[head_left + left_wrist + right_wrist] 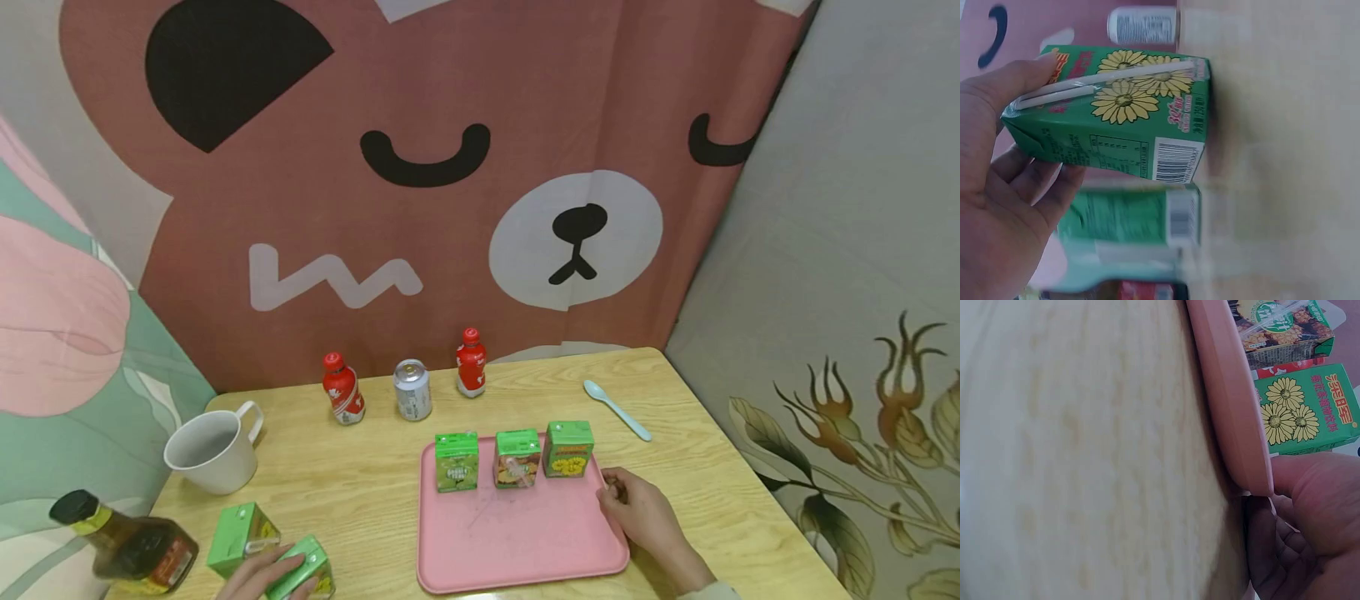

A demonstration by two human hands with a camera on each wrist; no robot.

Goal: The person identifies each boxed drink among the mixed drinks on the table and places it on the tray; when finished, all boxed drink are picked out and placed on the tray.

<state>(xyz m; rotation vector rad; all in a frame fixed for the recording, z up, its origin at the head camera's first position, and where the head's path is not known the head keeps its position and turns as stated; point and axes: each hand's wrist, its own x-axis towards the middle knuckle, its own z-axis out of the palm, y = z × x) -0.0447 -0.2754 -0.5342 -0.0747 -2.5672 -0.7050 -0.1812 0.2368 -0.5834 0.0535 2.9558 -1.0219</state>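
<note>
At the lower left of the head view, my left hand (264, 577) grips a green drink carton (1116, 109) with yellow flowers and a straw on its side. In the left wrist view its thumb lies on one side and the fingers on the other. A second green carton (238, 540) stands beside it. My right hand (643, 518) pinches the right rim of a pink tray (517, 546), thumb above and fingers beneath. Along the tray's far side stand a light green carton (457, 462), a carton with a brown picture (517, 459) and a flowered carton (568, 450).
Behind the tray stand two red bottles (344, 390) (471, 364) with a silver can (412, 390) between them. A light blue spoon (618, 410) lies at the back right. A white mug (213, 454) and a dark sauce bottle (127, 546) occupy the table's left side.
</note>
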